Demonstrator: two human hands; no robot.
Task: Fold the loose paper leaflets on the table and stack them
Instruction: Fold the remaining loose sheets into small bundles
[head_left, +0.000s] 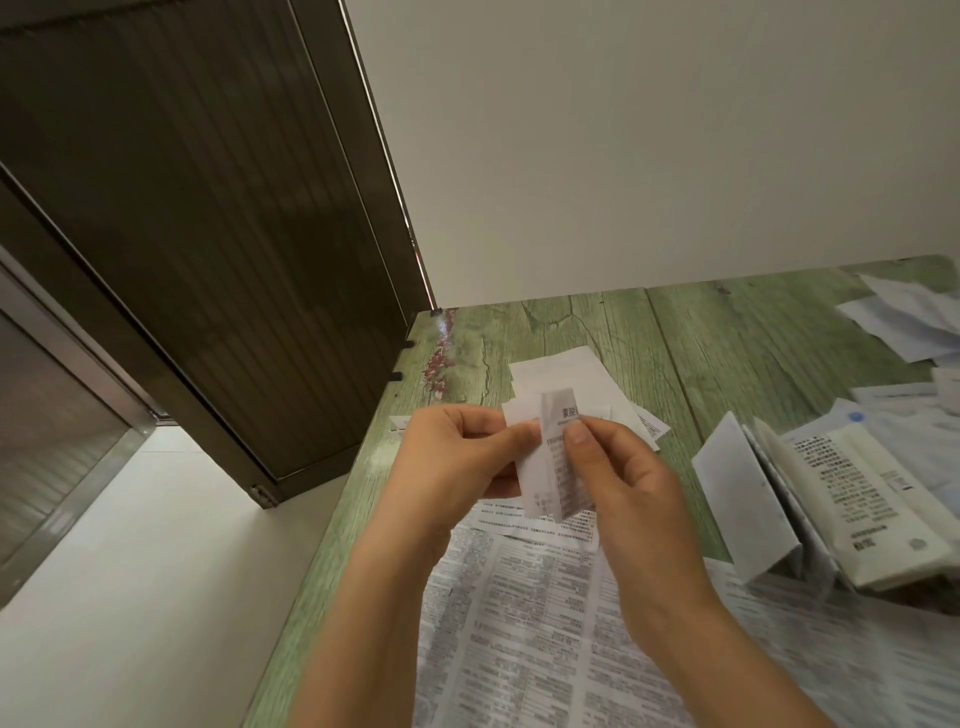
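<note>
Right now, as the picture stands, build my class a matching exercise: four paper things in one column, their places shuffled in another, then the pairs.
1 small leaflet
2 large printed sheet
3 folded leaflets
4 loose white sheets

A far right end of the table
B pinched between left hand and right hand
C lying flat, nearest the person
D propped half open, right side

Pairs: 1-B, 2-C, 3-D, 4-A

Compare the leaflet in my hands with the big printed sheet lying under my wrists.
The leaflet is folded into a narrow strip; the big sheet lies spread open. The leaflet is pinched by the left hand and right hand above the table; the big sheet rests flat on it. The leaflet looks far smaller than the big sheet. Both are white paper with dark print.
</note>
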